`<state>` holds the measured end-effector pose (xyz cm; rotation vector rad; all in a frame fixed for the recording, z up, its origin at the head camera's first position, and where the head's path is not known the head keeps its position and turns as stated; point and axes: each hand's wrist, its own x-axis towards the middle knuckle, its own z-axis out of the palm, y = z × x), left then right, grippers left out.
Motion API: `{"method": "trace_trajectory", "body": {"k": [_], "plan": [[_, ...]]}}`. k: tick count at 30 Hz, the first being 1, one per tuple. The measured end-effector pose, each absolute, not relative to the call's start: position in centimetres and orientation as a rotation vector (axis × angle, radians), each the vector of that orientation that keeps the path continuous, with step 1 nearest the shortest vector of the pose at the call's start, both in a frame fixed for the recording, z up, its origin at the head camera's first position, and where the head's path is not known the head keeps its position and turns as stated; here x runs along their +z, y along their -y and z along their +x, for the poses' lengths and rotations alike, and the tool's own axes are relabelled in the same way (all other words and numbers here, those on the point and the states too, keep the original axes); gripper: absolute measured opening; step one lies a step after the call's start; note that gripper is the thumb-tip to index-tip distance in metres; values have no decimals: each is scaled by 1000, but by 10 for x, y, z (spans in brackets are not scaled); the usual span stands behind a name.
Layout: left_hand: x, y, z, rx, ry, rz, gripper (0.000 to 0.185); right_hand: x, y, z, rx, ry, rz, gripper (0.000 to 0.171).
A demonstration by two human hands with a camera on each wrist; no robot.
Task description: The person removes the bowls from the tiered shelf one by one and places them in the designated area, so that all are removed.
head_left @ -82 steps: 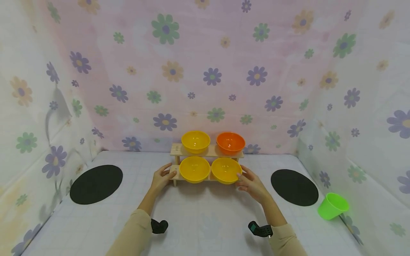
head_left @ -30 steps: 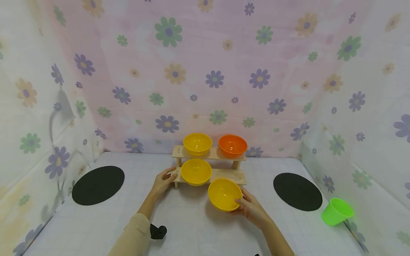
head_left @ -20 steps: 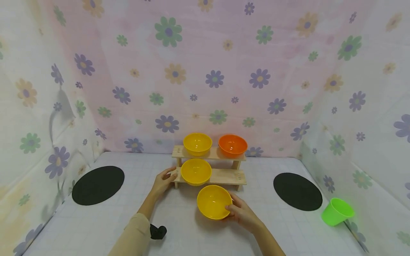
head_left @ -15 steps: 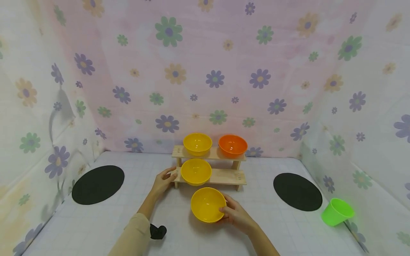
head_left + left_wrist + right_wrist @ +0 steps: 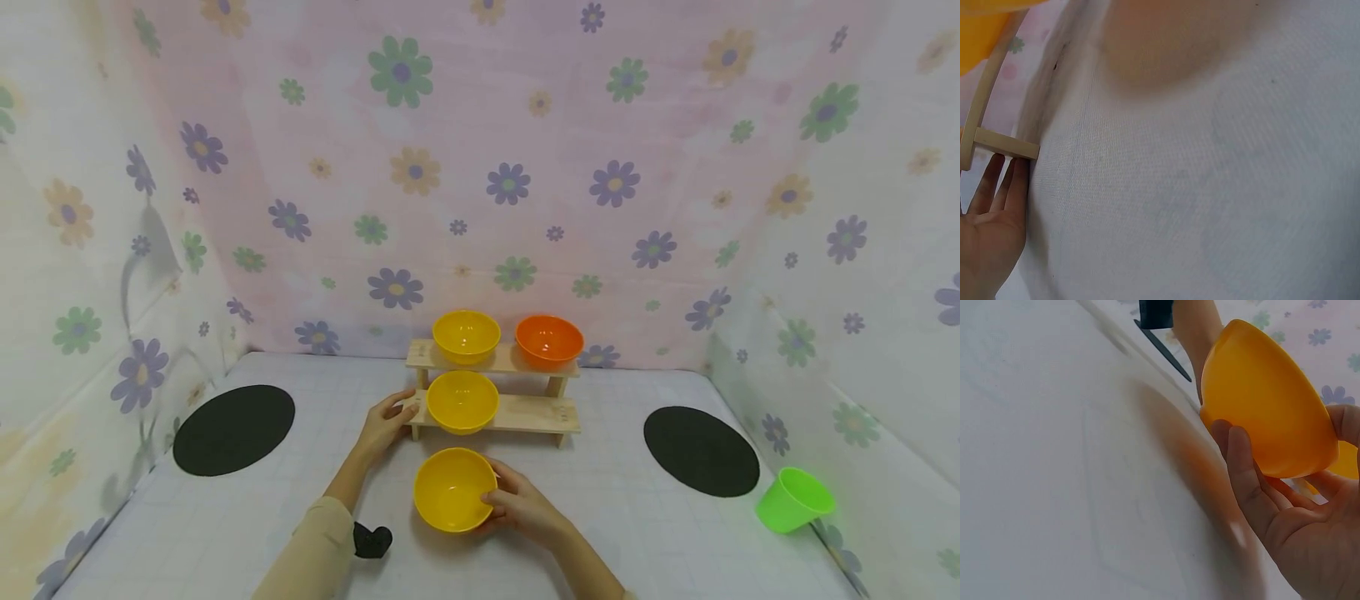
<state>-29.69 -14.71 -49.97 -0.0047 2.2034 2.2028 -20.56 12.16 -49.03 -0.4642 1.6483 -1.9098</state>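
my right hand (image 5: 525, 510) cups the yellow bowl (image 5: 453, 490) just above the worktop (image 5: 637, 533); my left hand (image 5: 385, 422) rests flat-fingered against the wooden rack (image 5: 525, 412), steadying it.

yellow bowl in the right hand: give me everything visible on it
The yellow bowl is a plain, round, glossy bowl, plastic by its look, empty, with a thin rim. It is held clear of the white table, tilted, in front of the wooden rack. The right hand grips its right side: thumb over the rim, fingers curled under the outer wall. Nothing else touches it.
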Motion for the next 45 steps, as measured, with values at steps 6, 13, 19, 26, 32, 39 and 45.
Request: {"method": "trace_trajectory", "body": {"k": [6, 13, 19, 26, 32, 39, 45], "plan": [[-501, 147, -298, 2218, -2179, -18, 45, -493, -110, -206, -1900, -1636, -453, 65], [-500, 146, -298, 2205, -2188, -5, 47, -494, -102, -206, -1891, -1631, -418, 66], [-499, 147, -298, 2208, -2187, 30, 48, -496, -97, -204, -1902, -1611, -394, 66], [-498, 147, -297, 2209, -2174, 45, 48, -499, -95, -204, -1920, -1598, -385, 69], [-499, 148, -298, 2211, -2178, 30, 48, -502, -97, -205, -1933, -1578, -407, 68], [-502, 150, -299, 2224, -2167, 28, 49, -500, -100, -206, -1912, -1636, -423, 65], [-504, 148, -298, 2273, -2129, 20, 46, -493, -113, -213, -1869, -1851, -423, 63]]}}
